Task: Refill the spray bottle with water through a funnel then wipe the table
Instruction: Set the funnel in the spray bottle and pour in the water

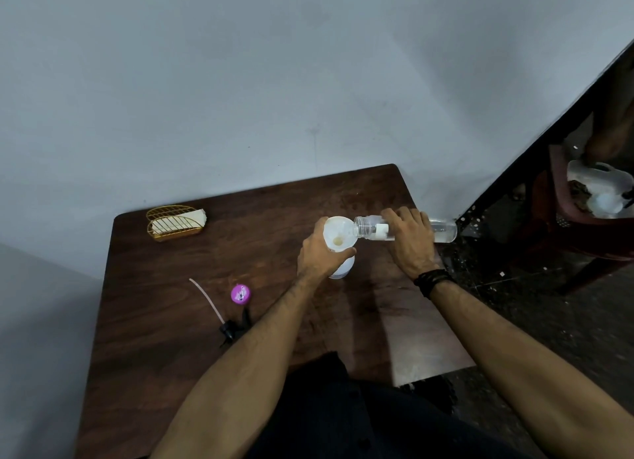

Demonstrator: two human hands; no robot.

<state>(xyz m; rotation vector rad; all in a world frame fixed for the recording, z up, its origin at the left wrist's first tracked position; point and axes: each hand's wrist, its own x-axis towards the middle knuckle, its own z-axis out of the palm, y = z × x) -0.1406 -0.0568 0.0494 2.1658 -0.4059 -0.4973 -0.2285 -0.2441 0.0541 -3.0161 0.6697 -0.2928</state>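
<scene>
The spray bottle (343,268) stands mid-bench, the white funnel (338,233) seated in its neck. The left hand (320,252) has its fingers wrapped round neck and funnel, steadying both. The right hand (410,240) grips the clear water bottle (442,230) round its middle, tipped nearly level, mouth at the funnel's rim. Thin plastic, light, likely slick when wet — squeeze gently; the funnel looks top-heavy, so hold low.
</scene>
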